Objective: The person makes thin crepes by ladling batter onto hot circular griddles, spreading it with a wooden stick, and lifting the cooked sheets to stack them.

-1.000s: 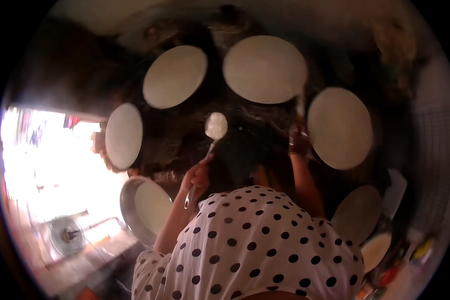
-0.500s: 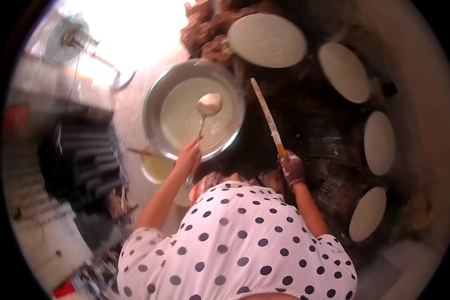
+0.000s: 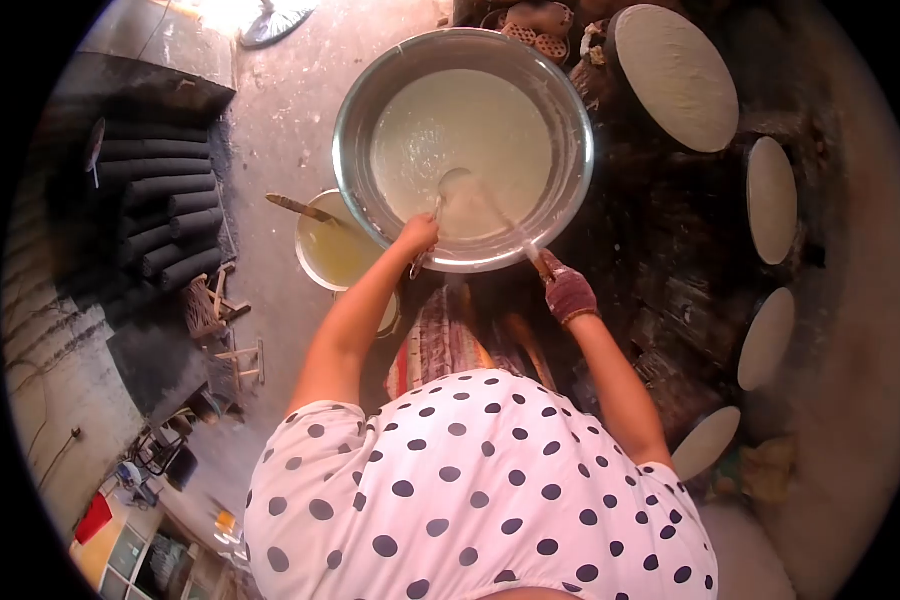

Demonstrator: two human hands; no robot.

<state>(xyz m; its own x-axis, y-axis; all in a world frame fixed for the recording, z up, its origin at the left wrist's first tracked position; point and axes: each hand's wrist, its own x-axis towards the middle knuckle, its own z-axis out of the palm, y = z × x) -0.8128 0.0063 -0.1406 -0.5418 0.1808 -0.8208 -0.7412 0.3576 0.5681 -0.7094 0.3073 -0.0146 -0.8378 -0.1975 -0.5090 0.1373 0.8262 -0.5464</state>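
A large metal basin of pale batter stands in front of me. My bare left hand is closed around the handle of a ladle, whose bowl is at the batter near the basin's near side. My right hand, in a dark reddish glove, grips a long flat spatula. Its blade reaches over the basin rim toward the ladle and is blurred, so I cannot tell how deep its tip sits.
A bowl of yellowish liquid, a brush across it, stands left of the basin. Several pale round sheets curve along the dark right side. Black cylinders are stacked at left; a small wooden stool is below them.
The ladle has lowered from above the batter to its surface. The spatula has swung left from outside the basin to over it. My view has shifted, with the basin now higher in frame.
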